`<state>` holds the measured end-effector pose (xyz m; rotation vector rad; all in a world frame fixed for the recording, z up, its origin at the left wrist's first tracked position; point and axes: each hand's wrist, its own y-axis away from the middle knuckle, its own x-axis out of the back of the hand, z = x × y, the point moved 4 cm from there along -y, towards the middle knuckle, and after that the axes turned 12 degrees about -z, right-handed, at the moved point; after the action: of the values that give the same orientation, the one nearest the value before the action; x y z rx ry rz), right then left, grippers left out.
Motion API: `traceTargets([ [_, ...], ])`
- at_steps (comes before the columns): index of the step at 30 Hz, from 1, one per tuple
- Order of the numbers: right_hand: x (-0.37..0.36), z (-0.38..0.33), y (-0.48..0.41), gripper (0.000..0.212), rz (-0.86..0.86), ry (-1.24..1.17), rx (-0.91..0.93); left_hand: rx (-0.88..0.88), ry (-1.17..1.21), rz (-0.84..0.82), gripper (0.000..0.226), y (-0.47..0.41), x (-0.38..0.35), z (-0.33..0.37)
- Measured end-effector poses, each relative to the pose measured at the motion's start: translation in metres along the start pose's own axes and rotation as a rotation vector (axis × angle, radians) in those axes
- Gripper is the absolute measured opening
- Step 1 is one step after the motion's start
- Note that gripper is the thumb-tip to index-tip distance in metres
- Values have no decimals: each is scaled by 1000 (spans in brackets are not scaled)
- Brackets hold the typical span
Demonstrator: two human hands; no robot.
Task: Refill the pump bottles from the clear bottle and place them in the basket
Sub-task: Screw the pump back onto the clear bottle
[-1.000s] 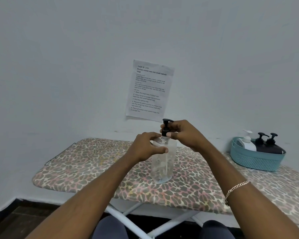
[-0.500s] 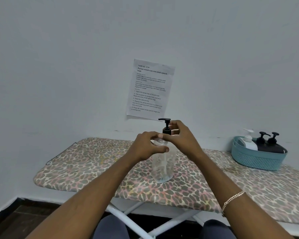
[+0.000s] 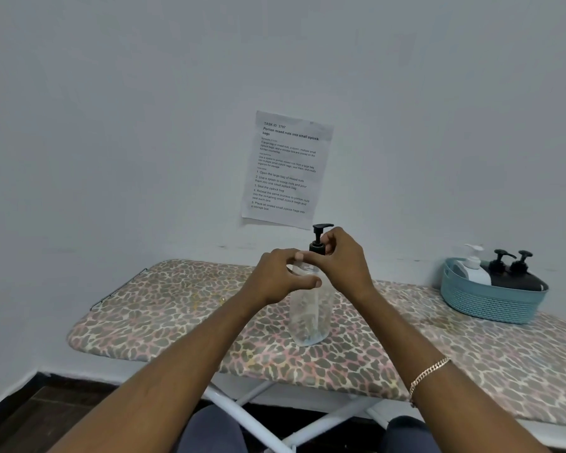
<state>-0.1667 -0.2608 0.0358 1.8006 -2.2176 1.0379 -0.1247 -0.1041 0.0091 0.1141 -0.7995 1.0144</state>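
Observation:
A clear bottle (image 3: pixel 309 317) with a black pump head (image 3: pixel 319 238) stands upright on the leopard-print ironing board (image 3: pixel 177 305), near its middle. My left hand (image 3: pixel 275 279) curls round the bottle's shoulder. My right hand (image 3: pixel 343 259) pinches the black pump collar at the neck. A teal basket (image 3: pixel 490 304) sits at the far right of the board. Inside it are a white pump bottle (image 3: pixel 472 268) and two black pump bottles (image 3: pixel 512 273).
The board stands against a white wall, where a printed sheet (image 3: pixel 288 168) hangs just behind the bottle. White metal legs (image 3: pixel 249 416) cross under the board, above a dark floor. My knees show at the bottom edge.
The pump nozzle has swung from pointing left to pointing right as my right hand turns the collar. My left hand stays on the bottle's shoulder.

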Motion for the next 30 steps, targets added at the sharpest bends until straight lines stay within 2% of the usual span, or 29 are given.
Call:
traceTargets([
  [3,5,0,-2,36,-135,-7,-9,-3,-8,0,56,-2,-1,-2],
  [5,13,2,-6,24,-287,-198,3,0,-41,7,70,-3,1,-2],
  [7,20,4,-7,28,-402,-370,13,0,-50,4,78,-4,1,-2],
  [9,23,7,-8,33,-437,-413,15,-1,-45,3,79,-4,0,-2],
  [12,19,10,-6,32,-343,-438,9,-2,-42,18,78,-4,-1,-4],
  [15,8,9,3,33,-114,-436,-24,11,-40,22,76,-4,-1,-6],
  [18,-11,4,15,31,138,-251,-32,19,-18,3,54,-2,-3,-3],
  [21,-20,1,16,34,210,-215,-24,3,7,-3,34,-1,-5,0],
  [24,-12,4,7,33,71,-199,-53,-3,-33,-6,57,-3,-3,-2],
  [26,0,8,-3,22,-101,-289,-42,13,-66,-6,75,-5,-3,-1],
  [30,17,11,-12,24,-385,-475,5,16,-68,-4,80,-5,-3,1],
])
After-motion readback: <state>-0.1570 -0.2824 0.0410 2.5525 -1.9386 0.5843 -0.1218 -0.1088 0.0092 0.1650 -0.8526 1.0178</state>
